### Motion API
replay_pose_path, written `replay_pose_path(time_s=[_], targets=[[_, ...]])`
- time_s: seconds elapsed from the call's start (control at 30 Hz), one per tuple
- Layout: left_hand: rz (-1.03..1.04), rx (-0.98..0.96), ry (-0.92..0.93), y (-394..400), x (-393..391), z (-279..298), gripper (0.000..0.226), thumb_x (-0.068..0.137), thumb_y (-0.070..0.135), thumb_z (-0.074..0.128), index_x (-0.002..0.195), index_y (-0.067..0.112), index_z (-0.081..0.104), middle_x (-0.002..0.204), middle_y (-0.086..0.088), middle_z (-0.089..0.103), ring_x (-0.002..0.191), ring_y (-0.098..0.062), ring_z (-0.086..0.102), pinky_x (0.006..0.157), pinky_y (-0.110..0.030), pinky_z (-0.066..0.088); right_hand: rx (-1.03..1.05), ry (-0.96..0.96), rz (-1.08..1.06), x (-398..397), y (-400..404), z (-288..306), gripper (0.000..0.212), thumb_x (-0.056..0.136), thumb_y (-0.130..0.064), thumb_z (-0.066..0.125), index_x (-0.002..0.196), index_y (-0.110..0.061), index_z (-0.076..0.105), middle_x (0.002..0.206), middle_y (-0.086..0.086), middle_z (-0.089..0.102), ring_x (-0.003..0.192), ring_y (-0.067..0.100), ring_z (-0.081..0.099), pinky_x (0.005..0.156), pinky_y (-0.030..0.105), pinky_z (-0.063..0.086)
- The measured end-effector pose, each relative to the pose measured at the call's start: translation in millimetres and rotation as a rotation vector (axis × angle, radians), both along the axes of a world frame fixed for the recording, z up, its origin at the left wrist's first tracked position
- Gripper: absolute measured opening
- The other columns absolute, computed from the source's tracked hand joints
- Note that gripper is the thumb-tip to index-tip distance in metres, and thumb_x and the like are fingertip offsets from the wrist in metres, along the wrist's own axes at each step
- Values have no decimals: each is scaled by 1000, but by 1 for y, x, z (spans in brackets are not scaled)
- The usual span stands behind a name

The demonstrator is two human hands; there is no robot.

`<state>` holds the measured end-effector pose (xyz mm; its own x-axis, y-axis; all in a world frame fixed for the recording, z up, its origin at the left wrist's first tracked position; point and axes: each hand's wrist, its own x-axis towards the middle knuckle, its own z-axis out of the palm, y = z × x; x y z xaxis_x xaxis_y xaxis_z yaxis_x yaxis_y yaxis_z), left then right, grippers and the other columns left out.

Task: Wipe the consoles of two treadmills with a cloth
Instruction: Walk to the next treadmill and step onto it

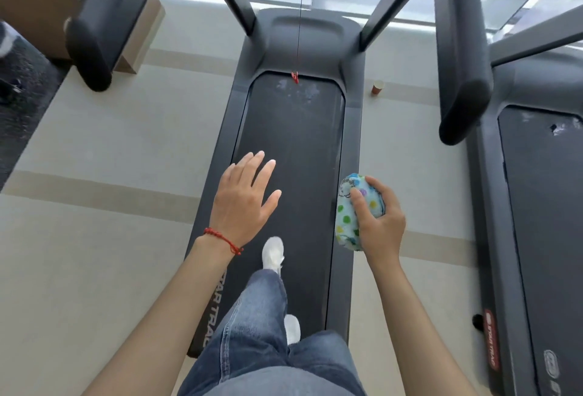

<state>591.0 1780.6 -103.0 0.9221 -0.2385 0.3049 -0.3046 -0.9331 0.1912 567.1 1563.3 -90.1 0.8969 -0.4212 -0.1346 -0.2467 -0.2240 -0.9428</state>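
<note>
Clutching a bunched pale-blue cloth with coloured dots [350, 209], the right hand [380, 219] wraps fingers round it, wadded small, seemingly ready for wiping. The cloth bulges left of the palm, above the right edge of the dark grey treadmill belt [293, 174]. The left hand [244, 197], a red cord bracelet [222, 239] at its wrist, hangs spread and empty. No console shows; a second treadmill [542, 206] stands right.

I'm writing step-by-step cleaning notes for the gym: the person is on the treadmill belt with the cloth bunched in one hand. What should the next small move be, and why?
Probably step forward and raise the right hand with the cloth towards the console. The cloth is already gripped, the left hand is open and free, and the console itself lies above the view, so no wiping has begun here.
</note>
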Motion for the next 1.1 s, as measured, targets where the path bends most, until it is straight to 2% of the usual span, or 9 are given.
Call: replay_pose_path(time_s=[0.17,0.3,0.67,0.8,1.1], targets=[[-34,9,-2,-1,85,3,49,89,35,40,122,3,58,126,-19,56,117,-35,53,92,-50,47,-12,-33,11,83,5,4,30,84,-23,67,112,-20,58,110,1,59,98,15,60,75,17,53],[-62,6,-9,0,163,13,49,89,35,41,122,3,59,125,-19,57,116,-36,53,90,-51,48,1,-38,-7,156,9,13,30,84,-22,67,112,-21,59,110,2,59,97,14,60,73,13,52],[-73,-34,-147,2,346,40,48,88,34,44,121,3,60,125,-18,57,119,-29,44,93,-47,46,-7,-123,-42,330,7,45,27,82,-22,69,107,-26,59,108,1,60,96,12,60,76,20,53],[-64,-32,-159,-3,398,43,48,88,34,44,121,2,60,126,-18,56,119,-31,48,94,-48,46,-1,-150,-23,390,4,49,27,82,-22,69,107,-26,60,109,0,60,95,8,59,74,13,51],[-7,-38,-203,-14,516,66,47,89,33,45,122,2,58,126,-19,56,117,-34,50,91,-51,47,51,-245,70,521,-5,74,25,82,-19,69,104,-28,60,105,-4,60,95,8,59,73,11,49]])
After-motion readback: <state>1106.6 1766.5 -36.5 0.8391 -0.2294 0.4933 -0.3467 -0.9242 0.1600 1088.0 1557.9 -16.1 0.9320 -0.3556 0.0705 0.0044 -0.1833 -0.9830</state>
